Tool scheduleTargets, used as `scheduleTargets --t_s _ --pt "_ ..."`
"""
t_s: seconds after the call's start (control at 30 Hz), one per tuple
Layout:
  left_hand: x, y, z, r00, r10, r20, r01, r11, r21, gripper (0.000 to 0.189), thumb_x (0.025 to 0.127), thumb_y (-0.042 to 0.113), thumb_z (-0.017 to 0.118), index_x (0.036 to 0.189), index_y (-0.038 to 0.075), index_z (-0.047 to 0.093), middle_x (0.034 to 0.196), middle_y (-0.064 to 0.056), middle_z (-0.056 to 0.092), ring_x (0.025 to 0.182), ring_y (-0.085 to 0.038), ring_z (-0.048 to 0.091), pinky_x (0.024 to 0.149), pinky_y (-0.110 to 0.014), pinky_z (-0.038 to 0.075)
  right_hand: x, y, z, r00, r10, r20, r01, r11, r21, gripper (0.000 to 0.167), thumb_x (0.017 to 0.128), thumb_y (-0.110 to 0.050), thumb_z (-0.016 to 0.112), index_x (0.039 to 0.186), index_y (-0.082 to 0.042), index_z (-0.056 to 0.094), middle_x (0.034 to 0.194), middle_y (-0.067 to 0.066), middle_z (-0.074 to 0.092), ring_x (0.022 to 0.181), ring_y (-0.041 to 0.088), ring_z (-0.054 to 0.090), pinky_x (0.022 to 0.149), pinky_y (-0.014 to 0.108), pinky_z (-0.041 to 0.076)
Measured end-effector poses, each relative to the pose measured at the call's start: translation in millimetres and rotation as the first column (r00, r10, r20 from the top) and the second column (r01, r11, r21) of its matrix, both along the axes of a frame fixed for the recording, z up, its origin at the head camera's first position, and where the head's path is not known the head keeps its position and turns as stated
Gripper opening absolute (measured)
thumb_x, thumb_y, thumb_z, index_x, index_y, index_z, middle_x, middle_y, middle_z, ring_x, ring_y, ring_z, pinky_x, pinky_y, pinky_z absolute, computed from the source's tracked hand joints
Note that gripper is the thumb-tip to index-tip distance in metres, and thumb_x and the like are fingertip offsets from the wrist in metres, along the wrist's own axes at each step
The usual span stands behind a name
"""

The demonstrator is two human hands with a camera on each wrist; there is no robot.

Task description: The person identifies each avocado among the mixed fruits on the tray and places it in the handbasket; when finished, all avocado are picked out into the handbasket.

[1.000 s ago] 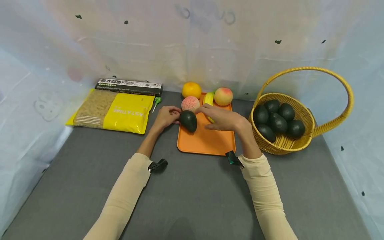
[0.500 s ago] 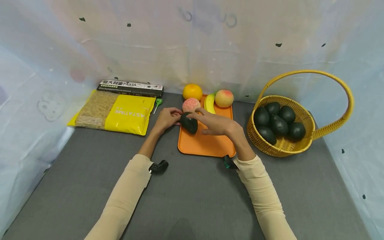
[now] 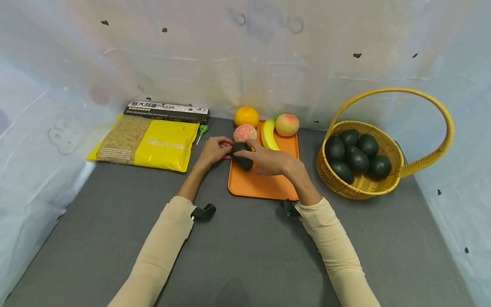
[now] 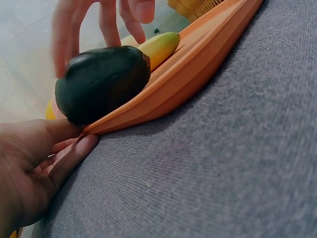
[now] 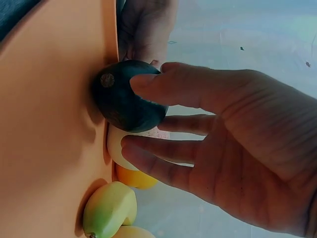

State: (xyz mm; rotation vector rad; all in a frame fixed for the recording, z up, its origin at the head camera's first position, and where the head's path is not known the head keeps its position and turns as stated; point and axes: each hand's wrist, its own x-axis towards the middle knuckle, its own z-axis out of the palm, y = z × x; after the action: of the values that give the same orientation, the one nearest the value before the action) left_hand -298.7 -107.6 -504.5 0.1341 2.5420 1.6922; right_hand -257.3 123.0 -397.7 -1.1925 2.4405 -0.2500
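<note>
A dark green avocado [image 3: 244,164] lies at the left side of the orange tray [image 3: 261,187]. My left hand [image 3: 214,152] pinches the tray's left rim, thumb above and fingers below, close beside the avocado. Above the fruit hovers my right hand [image 3: 271,161]. Its fingers spread loosely around the avocado's top; in the left wrist view the thumb shows clear above it, with one fingertip right at its far end. On the tray behind are a pink speckled ball-shaped fruit [image 3: 244,133], an orange [image 3: 246,116], a banana [image 3: 267,134] and a peach [image 3: 287,125].
On the right stands a yellow wicker basket [image 3: 360,192] with a tall handle, holding several avocados [image 3: 357,159]. At back left lie a yellow pasta bag [image 3: 168,145], a black pasta box [image 3: 168,113] and a green lollipop [image 3: 203,128]. A pale curtain [image 3: 268,72] borders the grey table [image 3: 245,256].
My right hand has moved left and come over the avocado. The left hand stays at the tray's rim, and the avocado keeps its place.
</note>
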Motion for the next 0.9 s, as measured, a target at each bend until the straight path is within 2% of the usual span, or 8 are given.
scheduleTargets --t_s 0.13,0.27,0.4,0.5,0.63,0.77,0.83,0.9 --pt "0.0 -0.5 0.0 1.0 0.0 -0.011 -0.001 0.999 -0.034 0.025 0.096 0.019 0.072 0.114 0.002 0.076 0.099 -0.016 0.076 0.073 -0.006 0.068 0.069 -0.024 0.064 -0.8 0.3 -1.7 0.999 -0.017 0.038 0.019 0.998 -0.059 0.055 0.1 -0.001 0.063 0.151 -0.013 0.046 0.164 0.018 0.026 0.097 0.026 0.064 0.09 0.038 0.058" --pt "0.9 -1.1 -0.8 1.0 -0.002 -0.011 0.001 0.997 -0.075 0.029 0.096 0.024 0.074 0.116 0.002 0.075 0.102 -0.018 0.076 0.078 -0.011 0.071 0.077 -0.028 0.063 -1.9 -1.5 -6.6 1.0 -0.008 0.021 0.01 0.995 -0.104 0.043 0.099 0.001 0.066 0.137 -0.012 0.051 0.148 0.016 0.039 0.106 0.027 0.062 0.095 0.039 0.058" --pt "-0.2 -0.2 -0.3 1.0 -0.008 -0.003 0.008 0.999 -0.031 0.028 0.096 0.021 0.074 0.116 0.0 0.074 0.101 -0.019 0.075 0.073 -0.009 0.07 0.072 -0.028 0.065 -2.8 -3.4 -9.3 1.0 -0.002 -0.011 0.001 0.995 -0.099 0.05 0.099 -0.001 0.067 0.143 -0.014 0.048 0.145 0.017 0.039 0.101 0.028 0.063 0.093 0.038 0.058" --pt "-1.0 0.8 0.5 1.0 -0.013 0.003 0.014 1.0 -0.016 0.029 0.097 0.019 0.074 0.117 -0.001 0.074 0.1 -0.019 0.075 0.069 -0.005 0.069 0.067 -0.025 0.065 -2.8 -3.4 -8.8 1.0 -0.005 0.004 0.005 0.996 -0.085 0.055 0.1 -0.003 0.067 0.149 -0.014 0.044 0.149 0.017 0.036 0.102 0.028 0.063 0.093 0.038 0.058" --pt "-1.8 1.1 0.4 1.0 -0.015 -0.002 0.015 0.999 -0.042 0.032 0.097 0.023 0.075 0.119 0.0 0.073 0.102 -0.018 0.076 0.07 -0.005 0.068 0.067 -0.023 0.063 -2.5 -2.7 -8.6 0.999 -0.01 0.038 0.014 0.996 -0.089 0.054 0.098 -0.006 0.071 0.144 -0.013 0.044 0.146 0.016 0.035 0.111 0.029 0.062 0.098 0.039 0.057" --pt "-1.9 0.9 1.1 1.0 -0.016 0.006 0.016 1.0 -0.014 0.033 0.096 0.023 0.076 0.119 0.0 0.073 0.103 -0.021 0.075 0.071 -0.008 0.07 0.068 -0.027 0.065 -2.2 -3.7 -8.6 0.998 -0.026 0.063 0.032 0.996 -0.087 0.051 0.097 -0.007 0.073 0.137 -0.011 0.043 0.14 0.016 0.034 0.104 0.03 0.063 0.094 0.038 0.057" --pt "-1.7 0.3 1.0 1.0 -0.011 0.003 0.012 1.0 -0.029 0.033 0.096 0.024 0.077 0.119 0.0 0.073 0.103 -0.021 0.075 0.071 -0.008 0.07 0.069 -0.026 0.065 -2.3 -4.0 -9.0 0.997 -0.039 0.071 0.043 0.997 -0.058 0.059 0.098 -0.008 0.072 0.145 -0.012 0.038 0.144 0.017 0.031 0.104 0.031 0.064 0.093 0.039 0.058" --pt "-1.9 -0.4 0.3 1.0 -0.01 -0.004 0.01 0.998 -0.062 0.034 0.096 0.025 0.077 0.118 0.001 0.074 0.104 -0.019 0.076 0.072 -0.006 0.069 0.07 -0.023 0.063 -1.9 -3.9 -8.5 0.996 -0.047 0.073 0.048 0.999 -0.019 0.071 0.098 -0.008 0.071 0.156 -0.014 0.03 0.152 0.02 0.026 0.113 0.034 0.065 0.097 0.041 0.058"
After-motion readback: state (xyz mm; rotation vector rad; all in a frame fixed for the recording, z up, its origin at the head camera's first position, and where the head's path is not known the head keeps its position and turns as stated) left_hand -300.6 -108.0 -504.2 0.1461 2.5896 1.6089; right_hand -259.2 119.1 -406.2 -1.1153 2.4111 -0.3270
